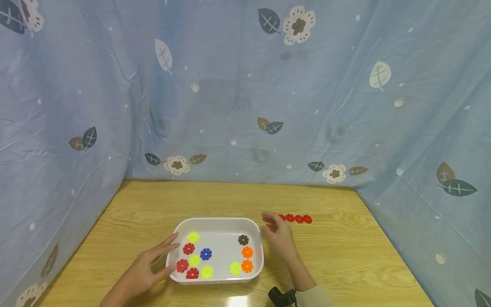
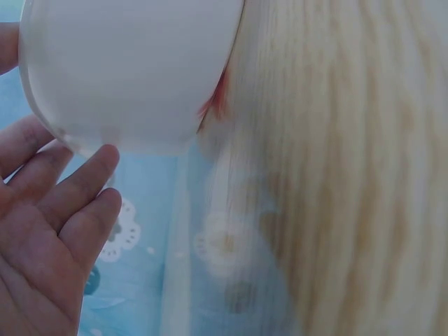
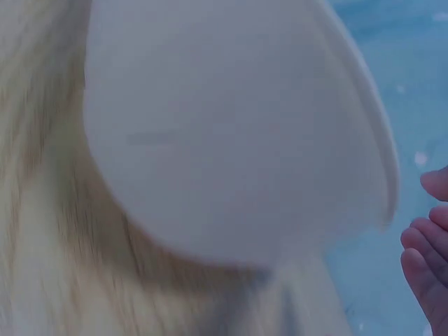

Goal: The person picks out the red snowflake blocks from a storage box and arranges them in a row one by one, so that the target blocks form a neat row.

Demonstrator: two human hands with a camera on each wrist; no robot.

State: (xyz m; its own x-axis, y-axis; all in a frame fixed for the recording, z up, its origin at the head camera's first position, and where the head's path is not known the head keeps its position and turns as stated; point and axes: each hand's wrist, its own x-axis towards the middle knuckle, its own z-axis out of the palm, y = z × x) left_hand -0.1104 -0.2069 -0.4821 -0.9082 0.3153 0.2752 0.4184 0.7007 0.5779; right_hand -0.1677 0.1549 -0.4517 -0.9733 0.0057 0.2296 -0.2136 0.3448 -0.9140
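Note:
A white tray [image 1: 218,220] sits near the table's front edge, holding several flower-shaped discs: red [image 1: 188,248], blue [image 1: 206,254], yellow-green [image 1: 193,237], orange [image 1: 247,252] and brown [image 1: 243,239]. My left hand [image 1: 147,266] lies flat at the tray's left side, its straight fingers touching the wall. The left wrist view shows those fingers [image 2: 77,189] against the tray [image 2: 126,70]. My right hand [image 1: 280,236] is just right of the tray, fingers curled over the left end of a chain of red discs [image 1: 297,218]. Whether it pinches the chain is hidden. The right wrist view shows only fingertips [image 3: 427,259] beside the tray [image 3: 231,133].
The wooden table [image 1: 345,256] is closed in at the back and on both sides by a blue cloth with a leaf print [image 1: 245,106]. A black wrist-worn device [image 1: 281,296] shows at the bottom edge.

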